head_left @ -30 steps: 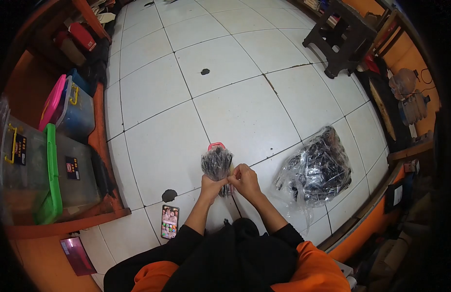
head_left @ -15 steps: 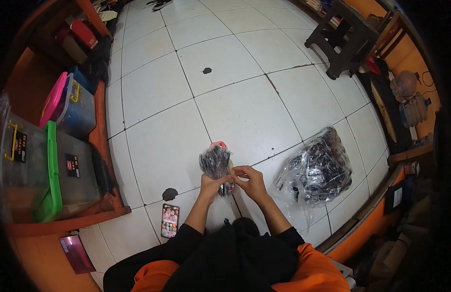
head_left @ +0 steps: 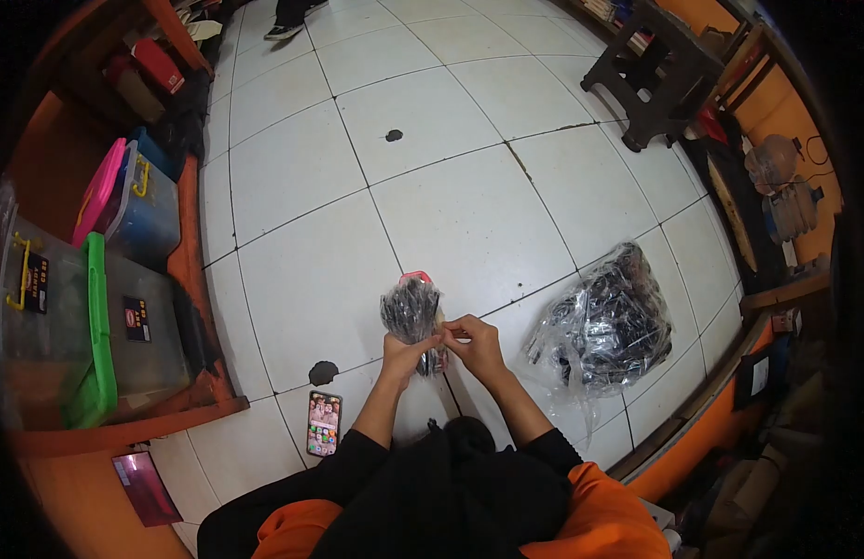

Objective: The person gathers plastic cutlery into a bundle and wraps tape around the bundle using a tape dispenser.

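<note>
A dark bundle in shiny clear plastic (head_left: 410,310) is gripped in my left hand (head_left: 404,358), with the thumb lying across its lower part. My right hand (head_left: 477,347) has thumb and forefinger pinched together at the bundle's right edge. A narrow pale strip shows there, but I cannot make out exactly what the fingers hold. Just beyond the bundle's far end a bit of a red object (head_left: 416,277) shows; the rest of it is hidden. To the right, a large clear plastic bag (head_left: 611,321) full of dark wrapped pieces lies on the floor.
A lit phone (head_left: 324,422) lies on the tiles (head_left: 292,312) at left. Storage boxes, one with a green lid (head_left: 98,326), line the left shelf. A dark plastic stool (head_left: 651,74) stands at far right. A person's shoe (head_left: 284,32) is at the top.
At the top, the other person's leg and shoe have come further into view. My right fingers have shifted very slightly at the bundle's edge; my left hand keeps its hold.
</note>
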`<state>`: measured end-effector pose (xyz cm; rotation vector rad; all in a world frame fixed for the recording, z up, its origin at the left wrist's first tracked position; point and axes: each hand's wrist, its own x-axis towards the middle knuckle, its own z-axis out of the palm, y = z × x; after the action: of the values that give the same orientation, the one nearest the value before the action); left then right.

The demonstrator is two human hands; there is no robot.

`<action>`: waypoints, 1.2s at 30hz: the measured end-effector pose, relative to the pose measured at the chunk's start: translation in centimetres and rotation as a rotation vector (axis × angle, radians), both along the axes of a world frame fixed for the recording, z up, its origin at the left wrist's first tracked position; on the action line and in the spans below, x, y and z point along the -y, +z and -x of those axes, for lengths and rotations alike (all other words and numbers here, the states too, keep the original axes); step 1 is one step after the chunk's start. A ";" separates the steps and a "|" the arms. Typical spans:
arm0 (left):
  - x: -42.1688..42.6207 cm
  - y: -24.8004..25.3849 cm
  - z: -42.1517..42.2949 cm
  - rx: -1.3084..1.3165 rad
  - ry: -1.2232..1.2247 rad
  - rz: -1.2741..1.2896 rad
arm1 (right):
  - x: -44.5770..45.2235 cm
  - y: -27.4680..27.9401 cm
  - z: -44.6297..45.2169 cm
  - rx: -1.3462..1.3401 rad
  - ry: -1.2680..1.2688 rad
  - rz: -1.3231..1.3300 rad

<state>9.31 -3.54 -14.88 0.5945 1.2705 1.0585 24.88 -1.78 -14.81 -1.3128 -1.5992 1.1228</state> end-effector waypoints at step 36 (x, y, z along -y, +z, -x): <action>0.1 0.2 0.9 0.141 0.020 0.038 | -2.4 1.0 -0.7 0.193 0.255 -0.138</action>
<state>8.41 -3.63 -14.63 0.4710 1.1731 1.0712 25.60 0.58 -13.86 -1.1790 -1.9948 1.0370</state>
